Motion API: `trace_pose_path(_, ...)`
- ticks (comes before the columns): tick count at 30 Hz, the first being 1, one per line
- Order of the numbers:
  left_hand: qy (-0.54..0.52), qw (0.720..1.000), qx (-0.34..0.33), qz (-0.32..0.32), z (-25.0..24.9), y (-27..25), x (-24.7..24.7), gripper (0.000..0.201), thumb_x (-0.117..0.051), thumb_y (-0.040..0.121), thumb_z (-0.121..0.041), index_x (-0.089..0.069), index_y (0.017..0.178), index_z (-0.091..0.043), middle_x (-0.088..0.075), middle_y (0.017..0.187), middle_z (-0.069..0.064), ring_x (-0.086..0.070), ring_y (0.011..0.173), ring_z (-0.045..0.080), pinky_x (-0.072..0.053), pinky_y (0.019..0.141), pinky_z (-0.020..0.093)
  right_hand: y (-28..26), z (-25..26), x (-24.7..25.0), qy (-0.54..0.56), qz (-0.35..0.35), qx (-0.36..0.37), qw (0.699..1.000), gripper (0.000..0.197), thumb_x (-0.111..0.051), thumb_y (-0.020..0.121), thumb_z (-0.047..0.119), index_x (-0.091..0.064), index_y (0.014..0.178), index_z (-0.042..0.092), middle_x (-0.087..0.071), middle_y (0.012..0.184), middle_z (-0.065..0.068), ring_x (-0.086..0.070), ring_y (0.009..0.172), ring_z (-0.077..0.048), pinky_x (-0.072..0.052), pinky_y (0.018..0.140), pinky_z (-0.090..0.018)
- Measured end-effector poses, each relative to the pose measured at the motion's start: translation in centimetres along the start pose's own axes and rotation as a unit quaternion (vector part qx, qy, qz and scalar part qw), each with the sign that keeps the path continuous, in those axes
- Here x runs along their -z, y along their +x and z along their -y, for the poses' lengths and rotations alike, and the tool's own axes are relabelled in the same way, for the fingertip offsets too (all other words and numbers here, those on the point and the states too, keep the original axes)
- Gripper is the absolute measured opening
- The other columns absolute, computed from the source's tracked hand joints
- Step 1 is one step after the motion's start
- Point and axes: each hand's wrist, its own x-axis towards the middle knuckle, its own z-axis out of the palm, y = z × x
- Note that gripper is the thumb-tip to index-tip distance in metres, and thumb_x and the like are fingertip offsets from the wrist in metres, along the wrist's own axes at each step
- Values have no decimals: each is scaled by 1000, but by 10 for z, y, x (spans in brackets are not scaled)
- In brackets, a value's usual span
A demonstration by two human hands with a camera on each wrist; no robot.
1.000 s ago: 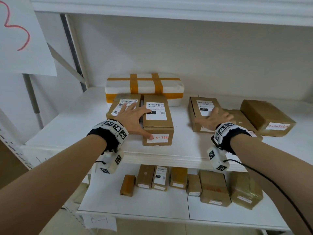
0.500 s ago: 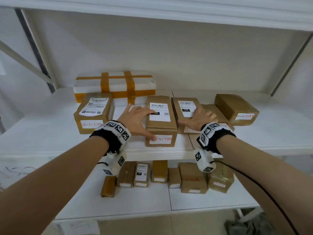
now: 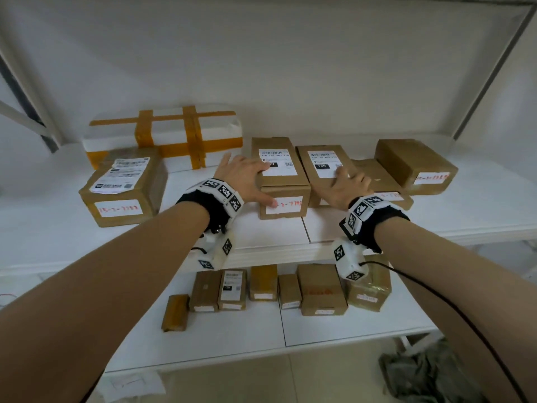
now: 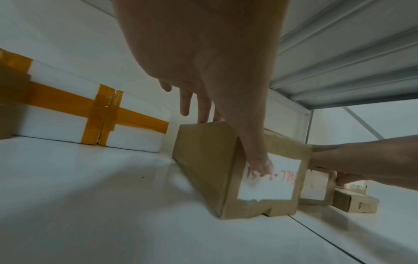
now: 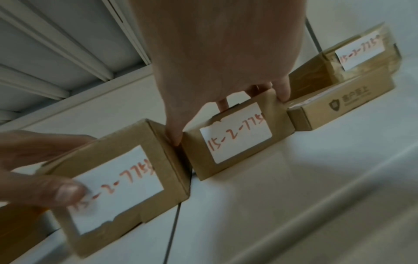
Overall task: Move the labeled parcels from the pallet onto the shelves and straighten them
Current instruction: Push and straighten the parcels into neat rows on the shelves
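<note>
On the middle shelf [image 3: 270, 239] two long brown parcels with printed top labels and handwritten red front labels stand side by side. My left hand [image 3: 250, 181] lies on the left one [image 3: 287, 181]. Its fingers are straight along the top left edge, and the thumb presses the front label [image 4: 269, 178]. My right hand [image 3: 345, 184] holds the right one [image 3: 305, 158] across its width. In the right wrist view its thumb [image 5: 174, 137] goes down between the two parcels, and its little finger sits on the right edge of the parcel [image 5: 235, 135].
A larger labeled parcel [image 3: 122, 187] stands to the left, with a white foam box with orange tape [image 3: 165, 138] behind it. A flat parcel [image 3: 380, 181] and a skewed parcel [image 3: 415, 164] lie to the right. Several parcels [image 3: 319, 289] line the lower shelf. A cloth [image 3: 430, 373] lies on the floor.
The parcel under my left hand has slid right, away from the larger left parcel, and now stands against the one under my right hand. My view has swung right.
</note>
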Motion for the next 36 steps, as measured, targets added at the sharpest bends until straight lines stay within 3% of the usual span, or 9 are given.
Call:
trace_pose_path(6, 31, 998, 44, -42, 1, 7, -10, 95, -47, 81, -80, -17, 156, -30, -16, 165, 0, -14, 151, 32, 0, 121, 58, 10, 2, -14, -22, -29, -16, 999, 92, -47, 80, 82, -30, 146, 20, -27, 147, -23, -26, 137, -41, -27, 111, -52)
trace_pose_path(11, -7, 972, 219, -86, 70, -22, 17, 106, -46, 72, -89, -13, 156, -32, -8, 166, 5, -10, 150, 41, -2, 119, 62, 12, 4, -16, -41, -41, -18, 998, 92, -45, 81, 83, -32, 145, 18, -23, 151, -26, -23, 141, -43, -27, 113, -56)
trace_pose_path(15, 2, 927, 375, 6, 153, -55, 32, 117, -48, 53, -90, -16, 151, -35, -13, 163, 6, -9, 146, 49, -6, 111, 74, 14, 5, -17, -56, -36, -13, 998, 95, -41, 81, 84, -27, 148, 19, -15, 156, -28, -18, 144, -45, -26, 114, -59)
trace_pose_path(17, -67, 912, 404, 39, 172, -74, 30, 123, -45, 53, -88, -16, 155, -27, -18, 162, 12, -22, 145, 43, -17, 116, 62, 14, 5, -17, -54, -34, -9, 998, 95, -40, 82, 83, -25, 150, 19, -10, 159, -29, -13, 147, -45, -24, 114, -61)
trace_pose_path(19, -116, 903, 411, 41, 175, -87, 25, 117, -64, 63, -75, -23, 154, -15, -28, 158, 18, -34, 140, 40, -28, 116, 51, 14, 5, -17, -53, -34, -9, 998, 95, -40, 83, 83, -25, 150, 18, -9, 159, -30, -12, 147, -46, -24, 115, -61)
trace_pose_path(24, -115, 928, 351, 52, 122, -103, 39, 70, -64, 72, -62, -46, 131, -31, -44, 140, 7, -42, 127, 30, -28, 105, 41, 13, 4, -17, -54, -36, -4, 998, 95, -38, 83, 83, -26, 149, 16, -13, 156, -30, -15, 145, -46, -26, 114, -60)
trace_pose_path(28, -110, 937, 326, 59, 67, -91, 41, 96, -69, 85, -52, -9, 156, -26, -26, 156, 14, -27, 141, 40, -27, 113, 42, 12, 2, -20, -58, -55, 3, 997, 95, -36, 83, 83, -29, 147, 14, -17, 153, -32, -19, 143, -46, -28, 113, -57)
trace_pose_path(31, -107, 934, 335, 62, 55, -66, 28, 116, -69, 71, -71, -2, 157, -30, -23, 154, 20, -35, 136, 43, -37, 109, 46, 13, 1, -21, -52, -57, 5, 997, 94, -38, 84, 82, -29, 148, 14, -16, 155, -32, -17, 144, -45, -27, 114, -57)
trace_pose_path(36, -92, 940, 322, 65, 32, -35, 17, 120, -53, 66, -89, -6, 158, -27, -20, 155, 20, -28, 141, 43, -34, 111, 55, 14, 1, -24, -41, -66, 1, 997, 94, -39, 83, 83, -29, 149, 16, -12, 157, -30, -13, 146, -44, -26, 115, -59)
